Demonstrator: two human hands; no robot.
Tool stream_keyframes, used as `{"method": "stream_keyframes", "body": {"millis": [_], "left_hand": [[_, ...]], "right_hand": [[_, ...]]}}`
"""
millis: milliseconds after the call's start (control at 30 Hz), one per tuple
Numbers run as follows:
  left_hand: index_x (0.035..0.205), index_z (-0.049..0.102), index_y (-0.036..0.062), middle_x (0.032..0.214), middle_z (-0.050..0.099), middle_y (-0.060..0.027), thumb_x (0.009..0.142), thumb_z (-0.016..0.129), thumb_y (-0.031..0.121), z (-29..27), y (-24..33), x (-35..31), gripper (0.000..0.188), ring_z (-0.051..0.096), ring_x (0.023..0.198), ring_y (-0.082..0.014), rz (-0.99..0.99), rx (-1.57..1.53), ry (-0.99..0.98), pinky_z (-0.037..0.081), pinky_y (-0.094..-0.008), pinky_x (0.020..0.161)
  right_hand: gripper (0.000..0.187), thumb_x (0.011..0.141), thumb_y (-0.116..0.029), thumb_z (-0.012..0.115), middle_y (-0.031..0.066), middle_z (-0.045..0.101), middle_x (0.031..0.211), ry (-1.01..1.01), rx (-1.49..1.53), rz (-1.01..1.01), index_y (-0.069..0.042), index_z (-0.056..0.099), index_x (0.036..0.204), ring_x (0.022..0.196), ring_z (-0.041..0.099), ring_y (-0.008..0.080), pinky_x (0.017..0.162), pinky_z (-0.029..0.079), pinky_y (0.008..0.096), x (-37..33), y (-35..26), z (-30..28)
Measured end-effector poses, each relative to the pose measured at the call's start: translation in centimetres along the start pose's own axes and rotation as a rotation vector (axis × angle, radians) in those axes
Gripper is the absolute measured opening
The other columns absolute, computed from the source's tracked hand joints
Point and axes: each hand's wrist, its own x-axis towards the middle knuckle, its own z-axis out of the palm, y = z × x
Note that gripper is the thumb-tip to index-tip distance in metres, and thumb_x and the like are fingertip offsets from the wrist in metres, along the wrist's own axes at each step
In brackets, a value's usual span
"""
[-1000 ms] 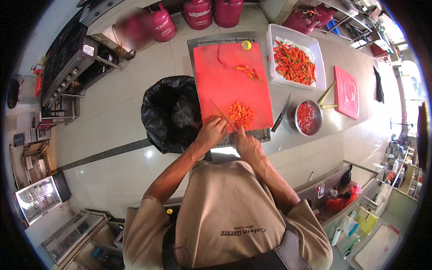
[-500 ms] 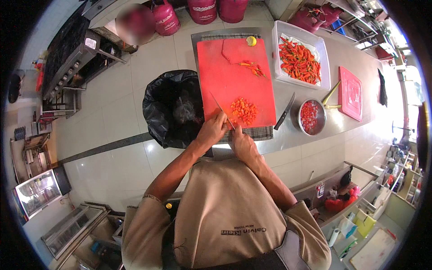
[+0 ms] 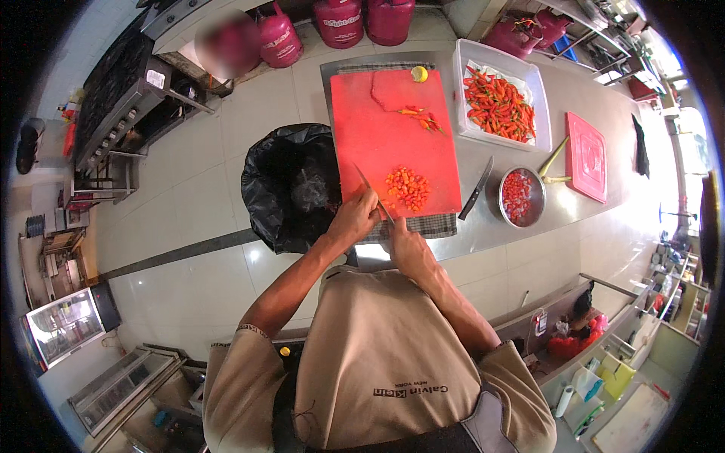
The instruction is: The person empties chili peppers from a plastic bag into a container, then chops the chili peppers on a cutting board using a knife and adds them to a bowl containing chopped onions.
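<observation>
The knife [image 3: 363, 178] is gripped by the right hand [image 3: 408, 245] at the red board's [image 3: 389, 143] near edge. By the near left corner, the left hand [image 3: 356, 216] is curled close to the knife; whether anything is held cannot be told. Farther in, cut chilies [image 3: 408, 188] are piled.

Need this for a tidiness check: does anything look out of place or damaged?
A thin dark line interrupts the red cutting board near its far end; whether crack or string is unclear. A second knife lies unsheathed on the steel counter.
</observation>
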Motion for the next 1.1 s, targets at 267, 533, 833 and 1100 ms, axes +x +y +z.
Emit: {"method": "stream_keyframes", "body": {"millis": [267, 533, 833, 1100], "left_hand": [[0.104, 0.051, 0.0046, 0.074, 0.058, -0.0118, 0.088, 0.072, 0.005, 0.4, -1.2, -0.6, 0.027, 0.067, 0.07, -0.0349, 0.005, 0.057, -0.017, 0.053, -0.0487, 0.063], [0.107, 0.063, 0.0047, 0.106, 0.063, -0.0151, 0.08, 0.072, -0.002, -6.1, -5.3, -2.1, 0.029, 0.061, 0.104, -0.0352, -0.134, 0.326, 0.657, 0.05, -0.0468, 0.091], [0.102, 0.065, 0.0019, 0.101, 0.07, -0.0155, 0.088, 0.068, 0.009, -0.7, -0.6, 20.1, 0.016, 0.066, 0.097, -0.0395, 0.367, 0.29, 0.291, 0.052, -0.0493, 0.093], [0.102, 0.064, 0.0023, 0.096, 0.07, -0.017, 0.088, 0.068, 0.006, -2.1, -1.5, 19.7, 0.015, 0.069, 0.092, -0.0376, 0.221, 0.133, 0.218, 0.055, -0.0467, 0.082]], "right_hand": [[0.03, 0.106, -0.025, 0.05, 0.0348, 0.067, 0.073, 0.095, -0.03, 0.014, 0.002, 0.041, 0.117, 0.072, 0.067, 0.0564, 0.068, 0.054, 0.066, 1.5, 1.8, 1.7], [0.027, 0.107, -0.029, 0.05, 0.0278, 0.067, 0.067, 0.236, -0.205, -0.036, -0.003, 0.045, 0.111, 0.064, 0.069, 0.0502, 0.057, 0.055, 0.0625, 2.2, 2.6, -1.5], [0.035, 0.106, -0.03, 0.053, 0.0289, 0.07, 0.078, 0.112, -0.122, -0.109, -0.003, 0.047, 0.126, 0.072, 0.07, 0.051, 0.064, 0.055, 0.0614, 0.2, 2.8, -1.7], [0.031, 0.105, -0.029, 0.054, 0.0292, 0.068, 0.074, 0.103, -0.056, -0.086, -0.003, 0.048, 0.122, 0.074, 0.07, 0.0503, 0.068, 0.055, 0.0616, 0.0, 4.0, -1.9]]}}
